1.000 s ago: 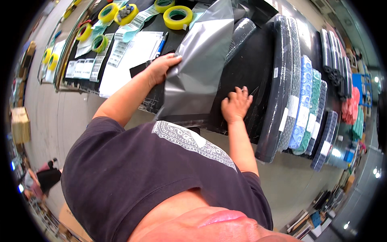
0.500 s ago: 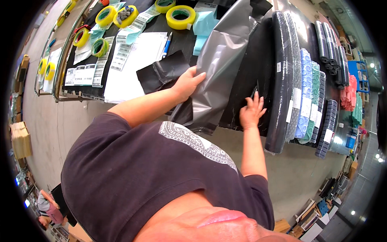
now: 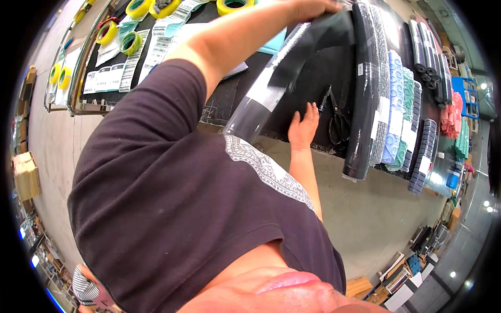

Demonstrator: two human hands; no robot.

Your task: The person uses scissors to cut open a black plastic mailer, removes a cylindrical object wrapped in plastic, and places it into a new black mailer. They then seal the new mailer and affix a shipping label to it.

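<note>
My left hand point(image 3: 313, 7) is raised near the top of the picture and grips the upper end of a grey plastic mailing bag point(image 3: 271, 88), which hangs down at a slant toward my chest. My right hand point(image 3: 303, 128) lies flat with fingers apart on the black table top point(image 3: 313, 73), near its front edge, just right of the hanging bag. Black scissors point(image 3: 336, 117) lie on the table right beside that hand. The lower end of the bag is hidden behind my dark sleeve.
A long black roll point(image 3: 368, 88) and stacks of blue, green and black packets point(image 3: 396, 104) line the table's right side. Yellow tape rolls point(image 3: 138, 7) and white label sheets point(image 3: 104, 78) lie at the left. Cardboard boxes point(image 3: 26, 175) stand on the concrete floor.
My left hand has lifted the grey bag up and to the right, so it now hangs stretched out. My right hand slid down toward the table's front edge beside the scissors.
</note>
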